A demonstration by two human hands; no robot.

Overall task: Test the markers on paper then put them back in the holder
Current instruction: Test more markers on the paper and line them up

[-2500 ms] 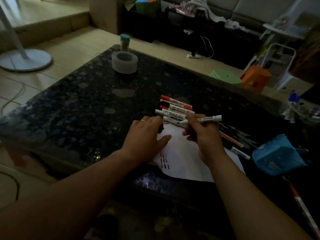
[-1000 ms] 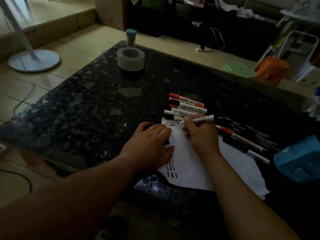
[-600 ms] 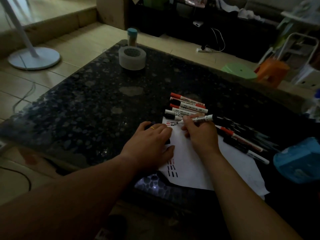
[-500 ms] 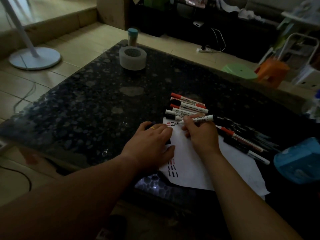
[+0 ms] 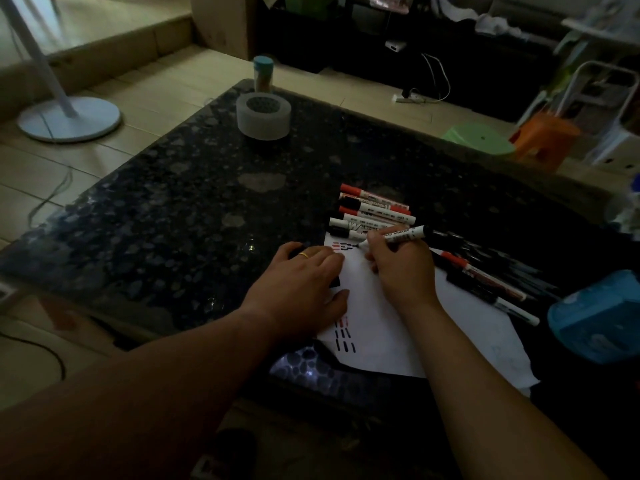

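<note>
White paper lies on the dark speckled table, pinned flat by the open left hand, likely so it won't slide while the right hand pinches an uncapped marker, tip on the sheet's far edge beside short test dashes. Capped markers wait in a row just beyond the paper, more lie right. Blue holder, cut off at frame edge, is too dim to read; a dark object under the left palm is unclear.
</note>
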